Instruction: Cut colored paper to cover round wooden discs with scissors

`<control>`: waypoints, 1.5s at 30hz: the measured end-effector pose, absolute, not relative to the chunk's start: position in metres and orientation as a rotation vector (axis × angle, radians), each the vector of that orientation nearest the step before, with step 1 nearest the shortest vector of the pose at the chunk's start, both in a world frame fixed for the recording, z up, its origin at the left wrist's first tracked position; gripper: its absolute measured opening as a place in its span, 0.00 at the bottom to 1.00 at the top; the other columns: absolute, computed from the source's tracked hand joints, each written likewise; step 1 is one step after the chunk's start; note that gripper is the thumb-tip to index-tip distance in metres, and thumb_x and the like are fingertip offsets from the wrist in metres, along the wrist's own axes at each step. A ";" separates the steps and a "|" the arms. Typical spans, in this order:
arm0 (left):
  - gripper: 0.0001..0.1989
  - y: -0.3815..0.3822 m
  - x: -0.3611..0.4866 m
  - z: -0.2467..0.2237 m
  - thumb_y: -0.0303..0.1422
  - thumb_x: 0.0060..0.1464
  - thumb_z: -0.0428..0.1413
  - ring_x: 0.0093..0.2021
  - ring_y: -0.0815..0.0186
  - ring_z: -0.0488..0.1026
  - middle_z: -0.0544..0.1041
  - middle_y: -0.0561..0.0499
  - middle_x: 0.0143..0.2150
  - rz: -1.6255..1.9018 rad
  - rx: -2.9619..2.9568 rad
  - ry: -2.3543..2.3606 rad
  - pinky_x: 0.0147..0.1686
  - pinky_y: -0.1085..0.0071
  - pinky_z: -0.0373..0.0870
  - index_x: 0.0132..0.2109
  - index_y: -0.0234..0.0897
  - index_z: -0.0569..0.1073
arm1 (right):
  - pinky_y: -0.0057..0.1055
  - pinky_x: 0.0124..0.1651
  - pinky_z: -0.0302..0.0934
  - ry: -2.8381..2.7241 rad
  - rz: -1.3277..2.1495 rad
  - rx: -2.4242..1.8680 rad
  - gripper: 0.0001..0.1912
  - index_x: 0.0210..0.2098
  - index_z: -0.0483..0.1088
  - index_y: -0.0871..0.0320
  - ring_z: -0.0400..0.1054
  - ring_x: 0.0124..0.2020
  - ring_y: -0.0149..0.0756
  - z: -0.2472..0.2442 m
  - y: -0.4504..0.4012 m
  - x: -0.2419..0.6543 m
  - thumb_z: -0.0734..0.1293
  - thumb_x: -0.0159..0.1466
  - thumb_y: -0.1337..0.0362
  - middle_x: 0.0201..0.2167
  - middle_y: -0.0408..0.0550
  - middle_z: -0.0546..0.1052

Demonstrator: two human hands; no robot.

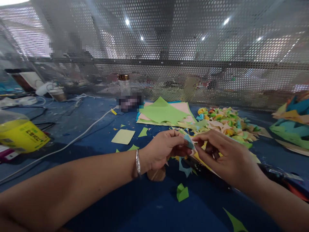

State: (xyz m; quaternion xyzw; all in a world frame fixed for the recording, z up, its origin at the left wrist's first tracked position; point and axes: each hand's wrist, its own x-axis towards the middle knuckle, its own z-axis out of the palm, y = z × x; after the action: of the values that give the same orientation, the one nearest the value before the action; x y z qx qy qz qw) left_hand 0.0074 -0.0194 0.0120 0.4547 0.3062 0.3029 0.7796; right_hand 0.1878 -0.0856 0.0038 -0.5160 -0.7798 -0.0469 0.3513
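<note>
My left hand (166,149), with a silver bangle on its wrist, pinches a small light-blue paper piece (189,141) near the middle of the view. Just to its right is my right hand (217,151), its thumb and forefinger close together at the paper's right edge; whether they grip anything is too small to tell. A folded green paper piece (182,192) lies on the blue table below the hands. Blue paper scraps (185,168) lie under them, and a brown object (156,174) sits partly hidden below my left wrist.
Green and pink sheets (163,110) are stacked behind the hands. A heap of small folded papers (224,124) lies at right. A white cable (72,141) crosses the left side, near a yellow-labelled bottle (23,133). Perforated metal (159,42) stands behind.
</note>
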 end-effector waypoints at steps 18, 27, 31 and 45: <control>0.11 -0.022 0.007 0.007 0.28 0.47 0.69 0.28 0.73 0.75 0.77 0.54 0.28 0.723 1.014 0.670 0.39 0.72 0.72 0.35 0.33 0.75 | 0.34 0.34 0.68 -2.135 -0.254 -1.204 0.07 0.41 0.73 0.55 0.76 0.37 0.40 0.006 -0.086 0.186 0.62 0.69 0.66 0.36 0.50 0.80; 0.08 -0.026 0.008 0.006 0.29 0.58 0.60 0.28 0.72 0.75 0.78 0.52 0.27 0.669 1.135 0.661 0.34 0.74 0.71 0.30 0.34 0.78 | 0.28 0.27 0.62 -2.026 -0.098 -1.269 0.07 0.33 0.70 0.55 0.67 0.25 0.32 0.005 -0.085 0.184 0.63 0.68 0.66 0.28 0.44 0.73; 0.05 -0.029 0.006 0.005 0.30 0.55 0.62 0.28 0.73 0.75 0.78 0.52 0.28 0.688 1.224 0.616 0.36 0.74 0.73 0.32 0.33 0.79 | 0.27 0.26 0.62 -1.979 -0.049 -1.309 0.06 0.33 0.69 0.54 0.66 0.24 0.31 0.004 -0.084 0.185 0.64 0.67 0.65 0.27 0.43 0.70; 0.03 -0.026 0.005 0.002 0.25 0.52 0.61 0.27 0.73 0.75 0.78 0.55 0.26 0.723 1.438 0.684 0.33 0.76 0.74 0.31 0.33 0.78 | 0.27 0.24 0.61 -1.980 -0.065 -1.280 0.06 0.33 0.70 0.55 0.65 0.23 0.30 0.004 -0.085 0.182 0.64 0.67 0.65 0.27 0.43 0.71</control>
State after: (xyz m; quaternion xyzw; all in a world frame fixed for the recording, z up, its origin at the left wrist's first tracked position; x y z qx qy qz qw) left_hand 0.0054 -0.0262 0.0016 0.6310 0.3001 0.3171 0.6413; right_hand 0.1820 -0.0852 0.0036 -0.5016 -0.7760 -0.0253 0.3815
